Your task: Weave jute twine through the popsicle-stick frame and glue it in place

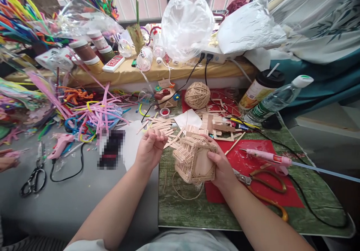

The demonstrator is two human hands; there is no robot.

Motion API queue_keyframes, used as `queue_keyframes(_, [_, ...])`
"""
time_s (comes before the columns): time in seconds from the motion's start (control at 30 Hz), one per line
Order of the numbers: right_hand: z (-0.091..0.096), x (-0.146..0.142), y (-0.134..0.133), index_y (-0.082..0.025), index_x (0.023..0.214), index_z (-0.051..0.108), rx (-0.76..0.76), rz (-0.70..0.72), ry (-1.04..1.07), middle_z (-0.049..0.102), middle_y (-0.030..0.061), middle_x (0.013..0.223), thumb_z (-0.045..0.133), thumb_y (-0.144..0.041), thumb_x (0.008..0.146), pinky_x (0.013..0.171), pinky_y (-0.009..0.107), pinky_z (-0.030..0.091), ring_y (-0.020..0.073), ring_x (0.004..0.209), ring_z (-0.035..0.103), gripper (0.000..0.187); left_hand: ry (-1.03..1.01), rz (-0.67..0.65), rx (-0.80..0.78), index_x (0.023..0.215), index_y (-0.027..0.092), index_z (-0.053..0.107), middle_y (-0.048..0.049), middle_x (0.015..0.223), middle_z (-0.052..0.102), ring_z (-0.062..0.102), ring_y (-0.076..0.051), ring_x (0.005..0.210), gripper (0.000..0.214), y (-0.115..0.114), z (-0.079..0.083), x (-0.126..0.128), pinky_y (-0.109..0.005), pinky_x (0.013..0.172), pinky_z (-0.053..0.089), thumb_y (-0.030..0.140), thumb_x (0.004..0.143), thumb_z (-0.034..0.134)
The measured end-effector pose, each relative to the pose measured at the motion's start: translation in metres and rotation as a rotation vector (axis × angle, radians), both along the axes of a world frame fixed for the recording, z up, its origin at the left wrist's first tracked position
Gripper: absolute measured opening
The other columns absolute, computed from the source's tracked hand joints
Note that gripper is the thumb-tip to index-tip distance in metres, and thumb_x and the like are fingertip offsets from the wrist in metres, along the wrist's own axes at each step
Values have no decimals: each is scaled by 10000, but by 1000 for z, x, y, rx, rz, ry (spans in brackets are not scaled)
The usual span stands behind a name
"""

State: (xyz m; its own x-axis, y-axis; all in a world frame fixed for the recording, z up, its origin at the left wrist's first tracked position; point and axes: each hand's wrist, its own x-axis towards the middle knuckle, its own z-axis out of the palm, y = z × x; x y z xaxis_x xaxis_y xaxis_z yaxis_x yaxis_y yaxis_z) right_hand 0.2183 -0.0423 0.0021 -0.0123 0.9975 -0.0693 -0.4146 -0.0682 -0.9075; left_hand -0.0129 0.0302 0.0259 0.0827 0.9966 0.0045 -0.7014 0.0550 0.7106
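Observation:
My right hand (pixel 223 167) grips a small house-like craft model (pixel 203 165) made of wooden sticks, its edges trimmed with twine. The thumb presses on a flat, pale side panel, and the model is held tilted above the green table mat. Just left of it, my left hand (pixel 148 151) is raised with its fingers curled together in a pinch. Whatever is between those fingertips, if anything, is too small to make out. A loop of thin twine (pixel 180 197) lies below the model on the mat.
Loose craft sticks (pixel 161 125) and a twine ball (pixel 197 95) lie beyond my hands. To the right are orange-handled scissors (pixel 268 181), a pink glue gun (pixel 267 156) and a water bottle (pixel 274 103). Another person's hand (pixel 8 160) shows at the left edge, near black scissors (pixel 33 180).

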Motion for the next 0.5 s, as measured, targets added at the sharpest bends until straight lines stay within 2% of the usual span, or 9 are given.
queue_keyframes(0.1, [-1,1,0,-295,1393,592,-12,13,29,734,103,1370,721,-507,843,946,508,649,348,1152,755,603,19,11,-11,636,190,454,61,574,384,475,-98,590,564,0,3,1,-263,710,529,509,952,795])
queue_keyframes(0.2, [-2,2,-2,-307,1427,560,14,59,-3,729,106,1380,691,-553,859,956,534,643,356,1157,754,633,163,57,100,575,201,375,54,513,309,422,-115,544,645,0,0,2,-286,680,495,553,1038,654])
queue_keyframes(0.27, [-2,3,-4,-306,1452,544,42,91,-16,718,119,1395,679,-595,857,967,553,637,371,1178,747,675,246,76,187,626,199,488,42,558,420,506,-128,609,548,-2,-4,3,-299,728,511,527,978,751])
queue_keyframes(0.33, [-1,4,-5,-303,1466,535,73,104,-33,711,130,1397,681,-638,850,965,561,636,382,1186,741,716,316,64,274,864,223,681,13,734,603,622,-157,761,318,-6,-5,3,-326,807,542,467,866,885])
queue_keyframes(0.37, [-1,5,-6,-304,1468,535,92,100,-56,705,131,1402,688,-656,845,959,556,637,382,1186,739,732,365,58,337,997,247,729,-8,834,664,659,-178,845,298,-8,-5,2,-347,848,553,437,848,904])
queue_keyframes(0.43, [1,5,-8,-312,1457,553,139,78,-122,682,123,1434,726,-675,828,953,530,640,372,1193,730,746,522,66,514,1131,278,773,-49,949,722,684,-209,949,243,-14,0,0,-385,899,557,372,918,841])
queue_keyframes(0.5, [2,6,-9,-325,1434,586,179,65,-154,661,107,1463,774,-664,807,960,499,638,358,1208,718,737,698,95,717,1105,280,809,-70,956,743,689,-221,961,132,-20,8,-3,-407,911,552,287,983,760])
